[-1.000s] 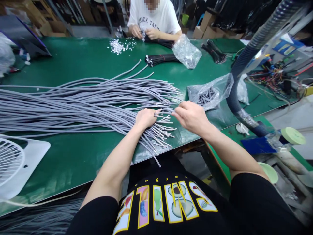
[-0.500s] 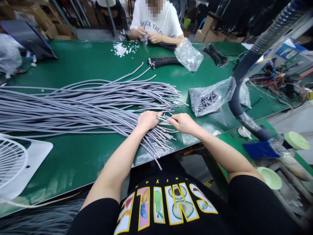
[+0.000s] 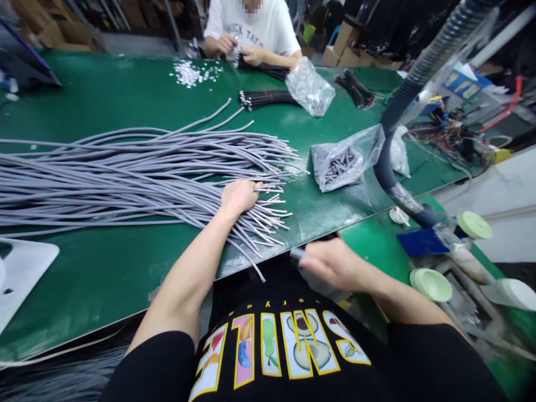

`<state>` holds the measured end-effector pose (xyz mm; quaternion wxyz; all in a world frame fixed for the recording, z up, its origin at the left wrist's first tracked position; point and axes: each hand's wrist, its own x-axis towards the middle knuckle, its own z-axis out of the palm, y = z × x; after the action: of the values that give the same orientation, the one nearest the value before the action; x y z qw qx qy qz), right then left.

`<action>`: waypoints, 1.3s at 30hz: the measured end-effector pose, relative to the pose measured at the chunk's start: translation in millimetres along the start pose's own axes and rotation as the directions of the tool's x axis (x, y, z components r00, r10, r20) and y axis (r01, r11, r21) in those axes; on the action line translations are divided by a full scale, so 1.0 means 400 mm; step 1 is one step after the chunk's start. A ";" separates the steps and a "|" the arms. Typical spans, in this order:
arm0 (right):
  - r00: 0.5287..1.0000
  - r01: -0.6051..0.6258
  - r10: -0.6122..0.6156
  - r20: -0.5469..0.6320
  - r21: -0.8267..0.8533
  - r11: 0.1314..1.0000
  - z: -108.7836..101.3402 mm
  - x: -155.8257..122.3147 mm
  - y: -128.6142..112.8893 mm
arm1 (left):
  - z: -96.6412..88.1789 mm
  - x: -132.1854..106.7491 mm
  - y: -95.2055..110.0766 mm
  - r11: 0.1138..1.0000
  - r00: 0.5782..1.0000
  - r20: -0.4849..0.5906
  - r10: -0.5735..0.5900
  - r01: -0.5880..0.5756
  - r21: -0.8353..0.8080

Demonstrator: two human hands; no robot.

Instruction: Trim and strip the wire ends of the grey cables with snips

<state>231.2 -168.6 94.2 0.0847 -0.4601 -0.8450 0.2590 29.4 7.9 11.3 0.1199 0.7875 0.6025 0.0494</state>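
Note:
A thick spread of long grey cables (image 3: 138,192) lies across the green table, their stripped, pale ends fanned out near its front edge. My left hand (image 3: 238,196) is closed on a grey cable among these ends, its thumb and index finger pinching near the tip. Beyond the table's front edge, my right hand (image 3: 335,263) is closed and blurred by motion. A short grey sheath piece (image 3: 297,253) sticks out from its fingers. Behind the cable ends stands a clear plastic bag (image 3: 343,162) holding several short grey sheath pieces.
Across the green table (image 3: 104,279) a person (image 3: 255,33) handles small parts beside scattered white bits (image 3: 195,72) and black cable bundles (image 3: 268,99). A flexible duct (image 3: 389,117) rises at the right. A white fan (image 3: 29,268) lies at the left.
My right hand has pulled away from the cable ends, towards my body and past the table edge, with the short sheath piece. My left hand stays on the cables. The view has shifted slightly.

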 end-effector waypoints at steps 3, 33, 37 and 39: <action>0.871 -0.470 0.392 -0.296 -0.270 0.840 -0.071 0.018 0.129 | 0.003 -0.018 -0.006 0.999 0.998 -0.025 0.049 -0.049 0.002; 0.992 -0.125 0.114 -0.053 -0.516 0.848 -0.052 0.409 0.157 | 0.007 -0.066 -0.052 0.998 0.924 -0.383 -0.014 -0.009 -0.060; 1.000 -0.007 0.001 -0.017 -0.376 0.927 -0.072 0.351 0.080 | 0.000 -0.055 -0.062 0.999 0.973 -0.232 0.014 -0.024 -0.043; 0.999 0.005 0.007 0.038 -0.305 0.952 -0.071 0.342 0.066 | 0.001 -0.050 -0.065 0.999 0.981 -0.191 0.045 -0.049 -0.013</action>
<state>184.5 -34.6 91.8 -0.0040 -0.4630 -0.8761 0.1344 -0.1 -5.2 5.7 0.0673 0.7921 0.5920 0.1327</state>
